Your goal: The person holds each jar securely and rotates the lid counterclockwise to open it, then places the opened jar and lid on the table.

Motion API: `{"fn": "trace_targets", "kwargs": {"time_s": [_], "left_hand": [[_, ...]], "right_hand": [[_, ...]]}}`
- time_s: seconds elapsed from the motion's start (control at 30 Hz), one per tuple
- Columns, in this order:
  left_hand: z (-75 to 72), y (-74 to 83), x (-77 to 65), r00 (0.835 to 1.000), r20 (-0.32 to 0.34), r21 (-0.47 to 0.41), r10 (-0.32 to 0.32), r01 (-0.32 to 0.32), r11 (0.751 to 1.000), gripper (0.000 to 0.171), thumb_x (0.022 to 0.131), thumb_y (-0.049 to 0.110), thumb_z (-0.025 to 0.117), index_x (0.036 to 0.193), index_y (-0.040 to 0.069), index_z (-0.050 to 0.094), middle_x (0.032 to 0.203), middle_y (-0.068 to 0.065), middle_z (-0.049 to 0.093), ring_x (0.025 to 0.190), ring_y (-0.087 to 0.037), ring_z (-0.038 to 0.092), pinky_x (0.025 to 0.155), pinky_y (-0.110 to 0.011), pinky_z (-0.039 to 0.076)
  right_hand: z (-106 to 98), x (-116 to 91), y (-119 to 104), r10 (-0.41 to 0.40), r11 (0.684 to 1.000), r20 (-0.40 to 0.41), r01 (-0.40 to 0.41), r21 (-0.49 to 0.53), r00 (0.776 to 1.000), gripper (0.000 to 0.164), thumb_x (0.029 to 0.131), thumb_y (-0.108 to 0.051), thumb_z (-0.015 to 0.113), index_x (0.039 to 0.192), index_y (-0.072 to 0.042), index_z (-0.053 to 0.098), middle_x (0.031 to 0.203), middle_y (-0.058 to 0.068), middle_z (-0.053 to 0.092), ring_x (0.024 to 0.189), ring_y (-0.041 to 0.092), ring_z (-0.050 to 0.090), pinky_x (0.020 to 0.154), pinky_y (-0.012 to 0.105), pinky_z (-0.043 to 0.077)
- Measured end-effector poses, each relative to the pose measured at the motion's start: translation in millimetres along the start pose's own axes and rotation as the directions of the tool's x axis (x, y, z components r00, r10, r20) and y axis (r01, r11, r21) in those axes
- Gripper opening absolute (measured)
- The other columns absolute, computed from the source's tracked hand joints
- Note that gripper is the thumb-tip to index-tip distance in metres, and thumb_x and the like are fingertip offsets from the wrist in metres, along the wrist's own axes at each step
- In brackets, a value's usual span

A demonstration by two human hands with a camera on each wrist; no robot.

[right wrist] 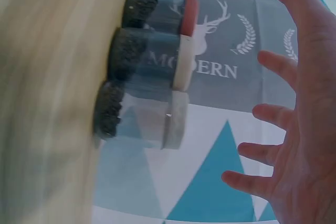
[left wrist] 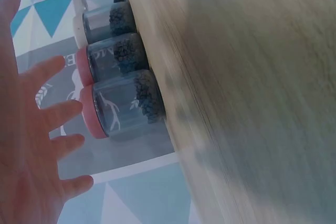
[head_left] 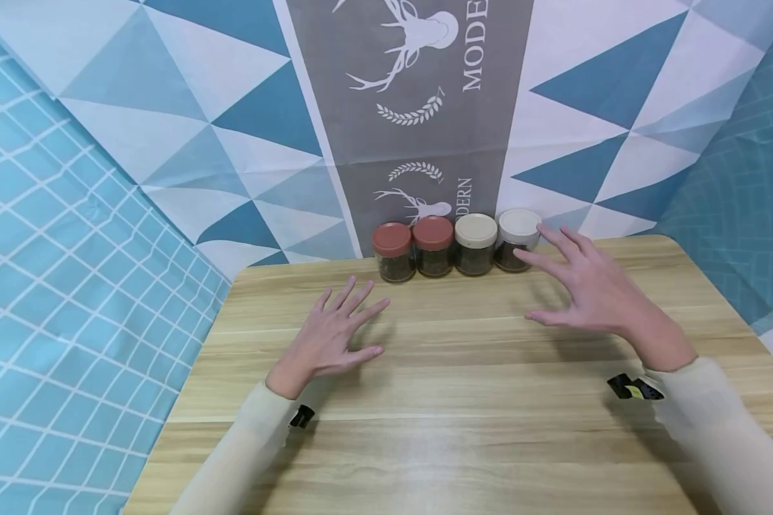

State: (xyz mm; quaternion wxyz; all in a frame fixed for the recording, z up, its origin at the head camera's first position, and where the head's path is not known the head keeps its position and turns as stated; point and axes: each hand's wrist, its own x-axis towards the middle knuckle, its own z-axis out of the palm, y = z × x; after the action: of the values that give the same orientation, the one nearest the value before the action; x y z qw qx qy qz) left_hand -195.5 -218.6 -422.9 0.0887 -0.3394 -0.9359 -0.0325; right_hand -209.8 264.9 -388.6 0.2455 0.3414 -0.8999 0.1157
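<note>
Two clear jars with red lids, the left one (head_left: pixel 393 252) and its neighbour (head_left: pixel 434 246), stand beside a cream-lidded jar (head_left: pixel 475 244) and a white-lidded jar (head_left: pixel 517 239). They form a row at the table's back edge. Dark granules fill the lower part of each in the wrist views. My left hand (head_left: pixel 335 332) hovers over the table in front and left of the row, fingers spread, holding nothing. Nearest the white-lidded jar is my right hand (head_left: pixel 592 286), also spread and holding nothing; its fingertips overlap that jar's right side in the head view.
The jars stand on a wood-grain table (head_left: pixel 451 429) with rounded back corners. Behind it hangs a patterned cloth (head_left: pixel 419 129) with a grey deer-head strip and blue triangles. A blue tiled-pattern cloth (head_left: pixel 71 286) rises along the left side.
</note>
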Motion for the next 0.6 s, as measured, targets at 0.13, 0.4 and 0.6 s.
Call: {"fn": "trace_targets", "kwargs": {"time_s": [0.13,0.4,0.6], "left_hand": [[0.9,1.3,0.8,1.000,0.002,-0.003,-0.006,0.006,1.000,0.106,0.099,0.097,0.007,0.173,0.032,0.047,0.186,-0.010,0.035,0.174,-0.045,0.029,0.130,-0.080,0.037],[0.0,4.0,3.0,1.000,0.009,-0.007,0.002,-0.002,1.000,0.088,0.105,0.087,0.037,0.174,0.034,0.045,0.187,-0.009,0.033,0.175,-0.044,0.027,0.131,-0.079,0.036],[0.1,5.6,4.5,1.000,0.007,-0.008,0.002,-0.002,1.000,0.104,0.100,0.096,0.009,0.173,0.033,0.047,0.186,-0.011,0.035,0.174,-0.045,0.029,0.130,-0.080,0.036]], "right_hand": [[-4.7,6.3,2.6,-0.010,1.000,-0.027,0.010,-0.005,1.000,0.094,0.085,-0.081,0.077,0.161,-0.027,0.062,0.174,0.028,0.047,0.140,0.065,0.057,0.095,0.079,0.057],[-5.9,20.7,6.2,0.048,0.999,-0.033,-0.049,-0.010,0.998,0.097,0.087,-0.085,0.073,0.162,-0.025,0.060,0.175,0.029,0.045,0.145,0.065,0.053,0.090,0.084,0.057],[-7.8,35.0,7.0,0.100,0.995,-0.057,-0.100,0.005,0.993,0.107,0.090,-0.103,0.045,0.166,-0.028,0.055,0.177,0.028,0.042,0.151,0.063,0.048,0.094,0.085,0.055]]}}
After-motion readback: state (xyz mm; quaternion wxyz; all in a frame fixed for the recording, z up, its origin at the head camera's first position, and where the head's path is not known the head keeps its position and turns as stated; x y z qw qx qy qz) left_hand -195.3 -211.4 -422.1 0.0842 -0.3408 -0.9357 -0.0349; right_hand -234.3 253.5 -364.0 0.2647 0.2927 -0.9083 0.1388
